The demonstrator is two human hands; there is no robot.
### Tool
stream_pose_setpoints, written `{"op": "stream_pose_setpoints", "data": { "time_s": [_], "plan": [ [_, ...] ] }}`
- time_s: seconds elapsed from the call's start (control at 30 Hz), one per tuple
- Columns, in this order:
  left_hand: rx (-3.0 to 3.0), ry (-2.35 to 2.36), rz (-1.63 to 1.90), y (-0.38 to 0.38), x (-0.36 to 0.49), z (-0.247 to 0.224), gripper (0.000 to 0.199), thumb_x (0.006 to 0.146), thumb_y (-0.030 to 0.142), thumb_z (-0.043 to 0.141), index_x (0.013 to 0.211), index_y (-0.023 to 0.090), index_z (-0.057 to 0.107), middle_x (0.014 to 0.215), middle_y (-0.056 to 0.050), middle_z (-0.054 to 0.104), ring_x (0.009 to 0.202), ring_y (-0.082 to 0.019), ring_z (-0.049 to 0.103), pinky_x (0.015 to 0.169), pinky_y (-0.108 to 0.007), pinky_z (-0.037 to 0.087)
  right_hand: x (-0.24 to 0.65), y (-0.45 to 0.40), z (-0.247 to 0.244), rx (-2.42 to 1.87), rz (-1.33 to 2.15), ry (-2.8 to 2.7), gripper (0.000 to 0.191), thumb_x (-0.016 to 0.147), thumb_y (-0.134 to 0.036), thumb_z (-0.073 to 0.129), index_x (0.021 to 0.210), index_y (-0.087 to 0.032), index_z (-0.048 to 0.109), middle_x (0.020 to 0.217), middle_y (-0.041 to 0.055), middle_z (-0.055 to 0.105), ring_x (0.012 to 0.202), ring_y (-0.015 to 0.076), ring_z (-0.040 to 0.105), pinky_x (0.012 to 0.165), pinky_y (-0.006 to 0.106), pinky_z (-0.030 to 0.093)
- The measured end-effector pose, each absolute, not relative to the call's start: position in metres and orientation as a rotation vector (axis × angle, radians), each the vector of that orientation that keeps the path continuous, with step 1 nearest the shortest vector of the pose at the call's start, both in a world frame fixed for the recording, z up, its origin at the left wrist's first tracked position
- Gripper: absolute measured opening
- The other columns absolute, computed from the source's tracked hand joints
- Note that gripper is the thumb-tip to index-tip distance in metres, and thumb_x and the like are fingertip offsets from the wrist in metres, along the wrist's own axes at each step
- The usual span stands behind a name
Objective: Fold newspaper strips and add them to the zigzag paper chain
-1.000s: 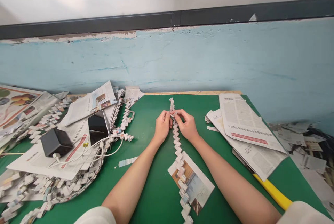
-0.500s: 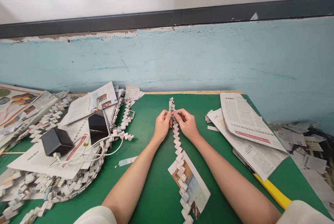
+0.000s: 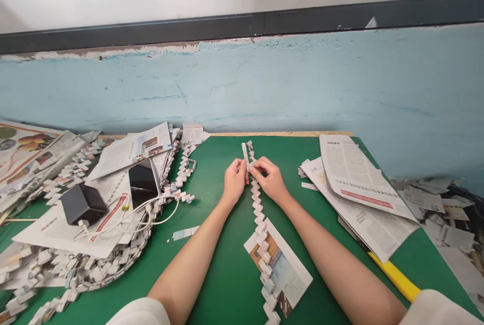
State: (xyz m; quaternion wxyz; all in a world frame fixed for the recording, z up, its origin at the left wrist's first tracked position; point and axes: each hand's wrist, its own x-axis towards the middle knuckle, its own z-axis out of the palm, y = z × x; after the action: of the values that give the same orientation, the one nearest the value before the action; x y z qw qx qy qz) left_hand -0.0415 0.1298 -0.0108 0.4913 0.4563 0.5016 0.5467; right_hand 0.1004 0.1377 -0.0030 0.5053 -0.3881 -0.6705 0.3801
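A zigzag chain of folded newspaper (image 3: 257,209) runs from the near edge of the view up the middle of the green table (image 3: 212,284). At its far part both hands meet with fingertips pinched. My left hand (image 3: 235,178) is closed on a narrow folded paper strip (image 3: 244,151), whose end sticks up beyond the fingers. My right hand (image 3: 269,177) is closed on the chain just beside it, thumb and forefinger pressed together. The exact fold between the fingertips is hidden. Under the chain's nearer part lies a printed paper piece (image 3: 289,269).
To the left lie a phone (image 3: 143,183), a black box-shaped object (image 3: 83,204), a white cable (image 3: 166,220) and a heap of folded-paper chain (image 3: 109,269). Folded newspapers (image 3: 363,178) lie right, above a yellow-handled tool (image 3: 395,274). A blue wall (image 3: 242,88) rises behind the table.
The paper strip at my left fingers now stands up higher and straighter. My right fingertips have shifted slightly left and down onto the chain. The printed paper has turned slightly.
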Motion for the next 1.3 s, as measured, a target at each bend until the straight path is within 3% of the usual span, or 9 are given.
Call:
{"op": "stream_pose_setpoints", "data": {
  "time_s": [0.37, 0.53, 1.0, 1.3],
  "plan": [
    [1.056, 1.247, 1.35, 0.1303, -0.0421, -0.0097, 0.046, 0.089, 0.063, 0.067, 0.078, 0.02, 0.054, 0.051, 0.008, 0.041, 0.044, -0.007, 0.033, 0.045, -0.022, 0.025, 0.1007, 0.1425, -0.0087, -1.043, 1.013, -1.483, 0.027, 0.086, -0.046, 0.077, 0.079, -0.019, 0.075, 0.076, 0.0019, 0.061, 0.066, 0.016, 0.052, 0.063, 0.031, 0.044],
    [1.07, 1.265, 1.342, 0.1294, -0.0419, -0.0091, 0.045, 0.09, 0.062, 0.067, 0.078, 0.02, 0.055, 0.052, 0.008, 0.041, 0.046, -0.008, 0.033, 0.047, -0.022, 0.026, 0.1001, 0.1408, -0.0072, -1.075, 0.984, -1.557, 0.034, 0.094, -0.048, 0.067, 0.079, -0.019, 0.074, 0.075, 0.0034, 0.063, 0.067, 0.0171, 0.053, 0.064, 0.031, 0.044],
    [1.167, 1.298, 1.283, 0.1279, -0.043, -0.0101, 0.041, 0.094, 0.056, 0.063, 0.077, 0.019, 0.056, 0.053, 0.007, 0.044, 0.048, -0.009, 0.035, 0.049, -0.022, 0.027, 0.0993, 0.1405, -0.007, -1.136, 0.936, -1.56, 0.03, 0.09, -0.043, 0.067, 0.073, -0.019, 0.07, 0.066, 0.0007, 0.055, 0.059, 0.0153, 0.047, 0.057, 0.03, 0.04],
    [1.181, 1.311, 1.273, 0.1266, -0.043, -0.0077, 0.041, 0.088, 0.056, 0.07, 0.076, 0.019, 0.058, 0.054, 0.007, 0.044, 0.049, -0.008, 0.034, 0.05, -0.022, 0.026, 0.099, 0.1407, -0.0082, -1.145, 0.905, -1.572, 0.031, 0.09, -0.043, 0.066, 0.068, -0.02, 0.064, 0.064, 0.0005, 0.054, 0.058, 0.0155, 0.047, 0.056, 0.03, 0.04]
  ]
}}
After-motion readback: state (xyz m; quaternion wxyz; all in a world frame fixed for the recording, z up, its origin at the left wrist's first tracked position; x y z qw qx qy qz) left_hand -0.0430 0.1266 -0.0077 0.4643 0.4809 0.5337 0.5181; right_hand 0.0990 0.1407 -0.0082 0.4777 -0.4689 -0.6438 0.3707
